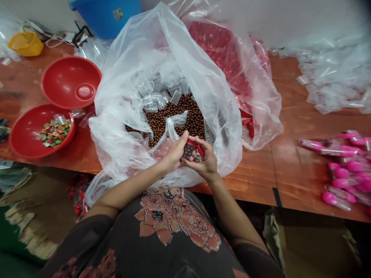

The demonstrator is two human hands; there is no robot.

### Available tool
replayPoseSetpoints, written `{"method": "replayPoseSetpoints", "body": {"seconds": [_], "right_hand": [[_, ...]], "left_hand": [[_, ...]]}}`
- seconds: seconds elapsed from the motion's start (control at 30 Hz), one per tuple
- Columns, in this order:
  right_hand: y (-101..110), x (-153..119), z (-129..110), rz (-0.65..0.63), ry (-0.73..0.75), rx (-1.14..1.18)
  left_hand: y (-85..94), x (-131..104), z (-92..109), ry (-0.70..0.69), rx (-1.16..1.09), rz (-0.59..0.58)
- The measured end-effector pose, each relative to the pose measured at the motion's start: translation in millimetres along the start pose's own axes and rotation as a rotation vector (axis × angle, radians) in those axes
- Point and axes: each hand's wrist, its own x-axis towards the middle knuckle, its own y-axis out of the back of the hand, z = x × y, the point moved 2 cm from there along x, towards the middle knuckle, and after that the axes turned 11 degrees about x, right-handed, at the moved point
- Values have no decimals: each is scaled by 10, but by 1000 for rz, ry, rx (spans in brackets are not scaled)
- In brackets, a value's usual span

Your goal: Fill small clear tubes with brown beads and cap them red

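Both hands meet over the near edge of a large clear plastic bag (113, 116). Small brown balls (162, 125) fill its middle, with clear plastic containers (156, 99) lying behind them. My left hand (174, 154) is closed round the left side of a small clear container (189, 150) that holds brown balls. On its right side, my right hand (205, 160) has its fingers wrapped round the same container and a red piece (200, 150), which lies against its fingers. The container is tilted; its lower end is partly hidden by the fingers.
Two red bowls (69, 79) stand at the left, the nearer one with small wrapped pieces (55, 133). Behind are a blue bin (107, 15) and a bag of red items (217, 46). Pink-capped tubes (344, 166) and clear packaging (339, 73) lie right on the wooden table (255, 177).
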Motion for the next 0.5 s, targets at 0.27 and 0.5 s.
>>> {"method": "replayPoseSetpoints", "body": {"seconds": [0.27, 0.5], "right_hand": [[-13, -6, 0, -38, 26, 10], [104, 29, -53, 129, -18, 70]], "left_hand": [[-40, -60, -60, -261, 74, 204], [25, -124, 48, -255, 46, 163]]}}
